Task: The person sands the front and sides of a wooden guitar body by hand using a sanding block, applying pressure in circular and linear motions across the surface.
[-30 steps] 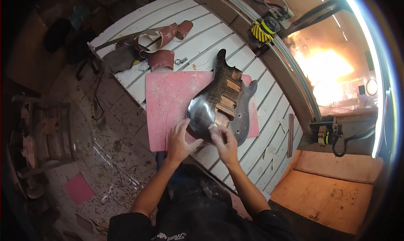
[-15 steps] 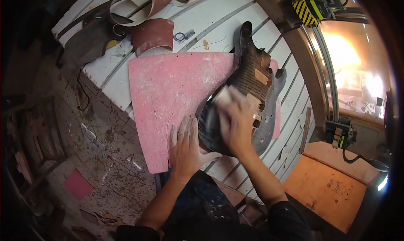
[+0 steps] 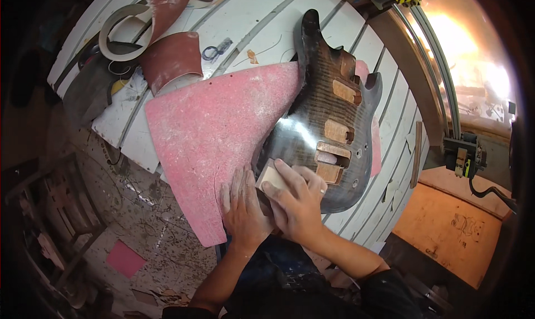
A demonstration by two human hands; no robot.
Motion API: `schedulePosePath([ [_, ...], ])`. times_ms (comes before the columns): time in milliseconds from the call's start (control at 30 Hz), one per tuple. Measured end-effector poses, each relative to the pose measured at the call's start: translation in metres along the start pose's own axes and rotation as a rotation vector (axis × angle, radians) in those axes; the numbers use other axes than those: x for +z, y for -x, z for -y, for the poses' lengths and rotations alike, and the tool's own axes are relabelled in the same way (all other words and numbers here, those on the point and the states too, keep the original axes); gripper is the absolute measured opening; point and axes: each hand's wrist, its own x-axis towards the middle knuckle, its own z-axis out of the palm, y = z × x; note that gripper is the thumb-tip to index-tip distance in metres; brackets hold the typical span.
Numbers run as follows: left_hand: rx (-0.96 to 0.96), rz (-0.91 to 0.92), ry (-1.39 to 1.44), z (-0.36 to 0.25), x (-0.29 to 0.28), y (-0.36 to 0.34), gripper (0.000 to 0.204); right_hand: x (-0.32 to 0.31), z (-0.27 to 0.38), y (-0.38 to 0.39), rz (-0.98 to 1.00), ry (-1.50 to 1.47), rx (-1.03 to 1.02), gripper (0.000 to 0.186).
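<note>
A dark, striped electric guitar body (image 3: 312, 118) with routed bare-wood cavities lies on a dusty pink pad (image 3: 206, 124). My right hand (image 3: 298, 199) grips a pale sanding block (image 3: 270, 175) against the body's lower left edge, thumb on one side and fingers over the other. Right beside it, my left hand (image 3: 243, 207) lies with fingers stretched out on the pad and against the body's rim; it holds nothing. A bright reflection shows on the dark face above the block. The block's underside is hidden.
Rolls of reddish-brown abrasive sheet (image 3: 173, 59) lie at the far left of the white slatted table (image 3: 245, 34). A small dark ring (image 3: 210, 53) is near them. To the right stand a metal-railed machine (image 3: 462, 154) and an orange-brown board (image 3: 446, 230).
My right hand has brought the block down and left, from the middle of the guitar body to its lower left edge, close to my left hand. The whole view has shifted slightly.
</note>
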Motion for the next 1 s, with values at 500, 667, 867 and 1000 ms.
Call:
schedulePosePath([
  [500, -0.042, 0.034, 0.031, -0.010, -0.013, -0.008, 0.138, -0.008, -0.038, -0.031, -0.029, -0.090, 0.039, 0.029],
  [667, -0.069, 0.041, 0.039, -0.006, -0.009, -0.006, 0.135, -0.014, -0.025, -0.003, 0.037, -0.013, 0.036, 0.035],
  [867, 0.035, -0.034, -0.029, -0.005, -0.007, -0.007, 0.119, -0.019, -0.032, 0.004, 0.038, -0.091, -0.001, 0.038],
  [1000, 0.028, -0.039, 0.046, -0.006, -0.011, -0.007, 0.114, -0.014, -0.032, -0.031, -0.060, -0.009, 0.020, 0.036],
])
